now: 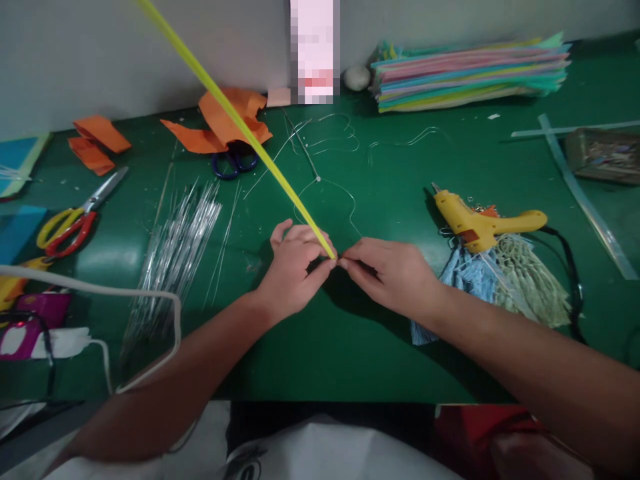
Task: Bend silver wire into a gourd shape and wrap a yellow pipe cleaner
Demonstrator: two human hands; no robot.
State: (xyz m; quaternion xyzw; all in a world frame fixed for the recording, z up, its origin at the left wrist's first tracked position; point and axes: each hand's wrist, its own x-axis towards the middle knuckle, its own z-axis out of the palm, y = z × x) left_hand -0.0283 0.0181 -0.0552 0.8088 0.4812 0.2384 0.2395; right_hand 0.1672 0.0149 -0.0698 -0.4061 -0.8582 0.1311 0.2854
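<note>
My left hand (295,263) is closed in a pinch on the lower end of a long thin yellow strip (225,107) that slants up to the top left. My right hand (387,270) is pinched too, its fingertips meeting the left hand's at the strip's tip. What the right fingers grip is too small to make out. Both hands hover over the green table (325,347) near its middle. A thin wire loop (345,193) lies just behind them.
A yellow glue gun (483,223) lies on blue and green tassels (505,273) to the right. A bundle of thin wires (177,247), red-yellow scissors (75,220), blue scissors (235,161), orange paper scraps (225,123) and a stack of coloured paper (470,70) surround the hands.
</note>
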